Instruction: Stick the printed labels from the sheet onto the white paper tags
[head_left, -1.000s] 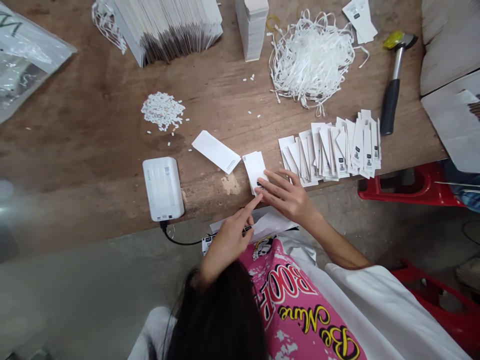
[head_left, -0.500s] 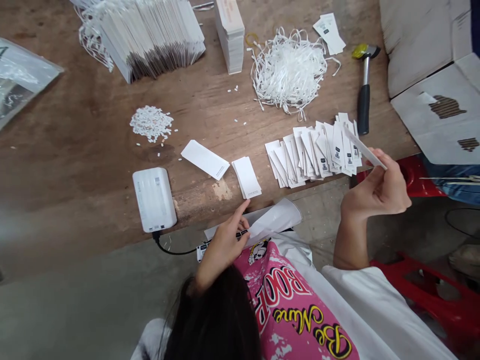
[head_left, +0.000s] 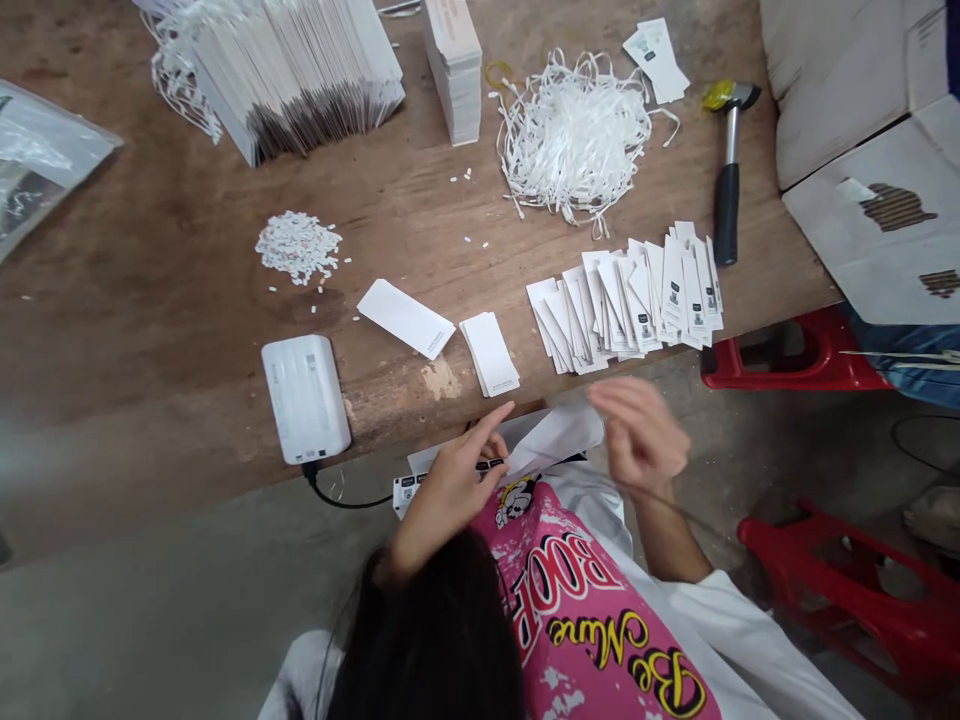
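My left hand [head_left: 450, 490] sits just below the wooden table's edge [head_left: 442, 420], pinching a narrow white tag with black print [head_left: 487, 465]; its forefinger points up toward the table. My right hand [head_left: 639, 435] is blurred in mid-air over the floor, fingers loosely apart, holding nothing I can see. Nearest it lies a fanned row of white hang tags [head_left: 622, 305]. A small stack of tags [head_left: 489, 353] and one larger white card [head_left: 406, 317] lie left of the row.
A white power bank [head_left: 305, 398] with a black cable sits near the edge. Farther back are white string loops [head_left: 574, 130], tiny white fasteners [head_left: 298, 247], card stacks [head_left: 300, 75], and a hammer [head_left: 727, 170]. A red stool [head_left: 832, 590] stands on the floor.
My right hand no longer shows the white tag it held up at the right. It has moved left and down, off the table. My left hand has stayed nearly still.
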